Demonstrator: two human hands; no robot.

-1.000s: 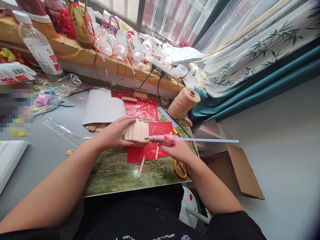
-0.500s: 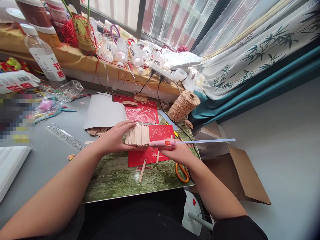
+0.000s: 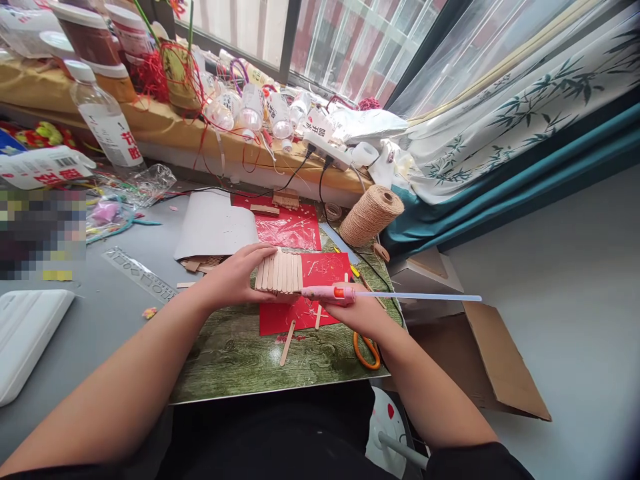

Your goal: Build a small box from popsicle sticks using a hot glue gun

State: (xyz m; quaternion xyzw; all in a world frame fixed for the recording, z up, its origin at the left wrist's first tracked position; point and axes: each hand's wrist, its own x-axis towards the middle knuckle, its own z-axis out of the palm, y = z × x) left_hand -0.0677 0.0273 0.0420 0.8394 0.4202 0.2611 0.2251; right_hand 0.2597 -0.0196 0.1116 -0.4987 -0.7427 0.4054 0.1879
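My left hand (image 3: 235, 277) grips a panel of wooden craft sticks (image 3: 279, 273) glued side by side, held just above a red paper sheet (image 3: 300, 308). A pink hot glue gun (image 3: 327, 293) lies in my right hand (image 3: 361, 312), fingers wrapped round it, its nozzle at the panel's lower right edge. A long clear glue stick (image 3: 415, 296) juts from the gun's back toward the right. Loose craft sticks (image 3: 287, 342) lie on the red sheet and on the green wood-grain mat (image 3: 235, 360).
Orange-handled scissors (image 3: 364, 350) lie by my right wrist. A spool of twine (image 3: 371, 215), a power strip (image 3: 325, 148), bottles (image 3: 107, 127) and red string crowd the sill. A ruler (image 3: 140, 273), white card (image 3: 215, 223) and white tray (image 3: 25, 333) lie left. A cardboard box (image 3: 480, 360) stands right.
Both hands keep their grip; the glue gun's nozzle has slid slightly along the panel's lower edge. The view has shifted a little.
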